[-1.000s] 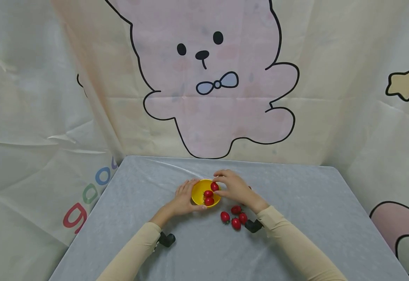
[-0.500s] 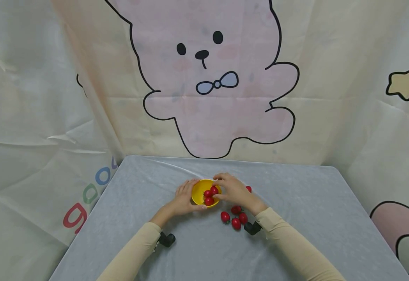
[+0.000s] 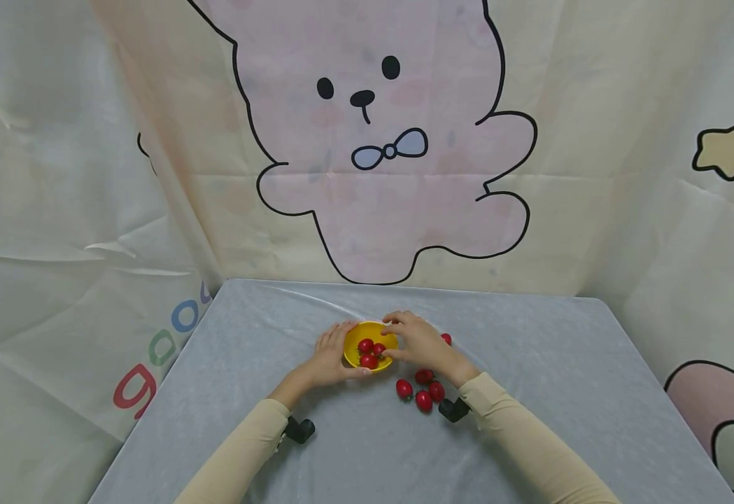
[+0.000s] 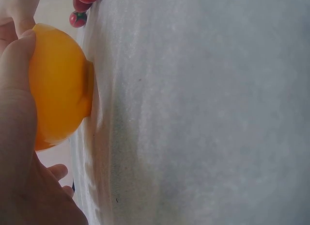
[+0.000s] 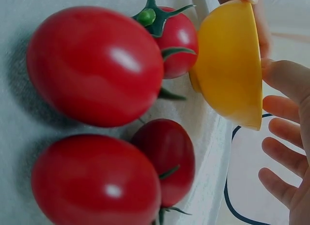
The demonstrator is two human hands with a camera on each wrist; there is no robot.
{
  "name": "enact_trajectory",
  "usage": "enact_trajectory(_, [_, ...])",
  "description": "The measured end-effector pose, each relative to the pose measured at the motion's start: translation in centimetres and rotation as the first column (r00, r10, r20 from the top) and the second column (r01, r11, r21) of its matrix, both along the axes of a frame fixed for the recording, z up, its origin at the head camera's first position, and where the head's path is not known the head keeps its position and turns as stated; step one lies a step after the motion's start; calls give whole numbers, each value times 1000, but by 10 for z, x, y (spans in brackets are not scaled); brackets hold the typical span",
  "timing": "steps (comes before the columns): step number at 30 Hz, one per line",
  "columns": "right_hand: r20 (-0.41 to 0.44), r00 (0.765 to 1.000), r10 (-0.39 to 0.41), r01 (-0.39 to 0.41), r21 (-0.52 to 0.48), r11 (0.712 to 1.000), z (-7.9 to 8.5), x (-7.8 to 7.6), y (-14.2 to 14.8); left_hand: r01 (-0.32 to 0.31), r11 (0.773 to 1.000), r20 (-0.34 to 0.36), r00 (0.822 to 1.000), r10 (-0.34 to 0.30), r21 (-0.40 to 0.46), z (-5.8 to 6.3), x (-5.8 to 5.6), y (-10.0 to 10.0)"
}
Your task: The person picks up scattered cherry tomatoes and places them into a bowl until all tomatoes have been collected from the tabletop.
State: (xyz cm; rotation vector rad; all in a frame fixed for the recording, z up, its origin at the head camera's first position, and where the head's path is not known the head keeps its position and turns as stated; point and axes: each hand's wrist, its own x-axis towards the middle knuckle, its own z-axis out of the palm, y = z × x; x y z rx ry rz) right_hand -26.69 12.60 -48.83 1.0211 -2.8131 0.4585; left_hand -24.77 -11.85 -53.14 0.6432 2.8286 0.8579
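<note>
My left hand (image 3: 329,358) holds a small yellow bowl (image 3: 353,339) by its side, thumb at the near rim and fingers round the far side. The bowl (image 4: 60,84) stands on its foot in the left wrist view. Inside it lie three cherry tomatoes, one of them the near tomato (image 3: 369,361). At the bowl's right rim is my right hand (image 3: 426,344), its fingers parted and nothing between them. The right wrist view shows the fingers of this hand (image 5: 295,137) spread beside the bowl (image 5: 230,65).
Several more cherry tomatoes lie right of the bowl, among them a front tomato (image 3: 424,401). Another tomato (image 3: 446,339) is partly hidden behind my right hand. A grey cloth (image 3: 530,364) covers the table, and a printed curtain (image 3: 373,231) hangs behind it.
My right hand has let go of a cherry tomato, which dropped into the bowl. The tomatoes in there have shifted slightly left. My left hand has stayed on the bowl.
</note>
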Motion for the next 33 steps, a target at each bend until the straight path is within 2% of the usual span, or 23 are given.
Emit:
enact_trajectory(10, [12, 1000, -18, 18, -61, 998, 17, -2, 13, 6, 1000, -16, 1000, -5, 26, 2, 2, 0])
enact_trajectory(13, [5, 1000, -23, 23, -64, 998, 17, -3, 17, 0, 1000, -2, 1000, 0, 21, 3, 2, 0])
enact_trajectory(19, [47, 997, -66, 69, -65, 995, 17, -3, 31, -5, 1000, 1, 1000, 5, 12, 2, 1, 0])
enact_trajectory(25, [15, 994, -105, 106, -84, 991, 17, -5, 55, -1, 1000, -10, 1000, 1, 23, 2, 1, 0])
enact_trajectory(29, [23, 988, -151, 152, -76, 985, 15, -6, 71, 3, 1000, -10, 1000, -3, 25, 2, 1, 0])
enact_trajectory(33, [16, 986, -164, 165, -81, 983, 15, -4, 83, 6, 1000, -7, 1000, -5, 26, 2, 1, 1])
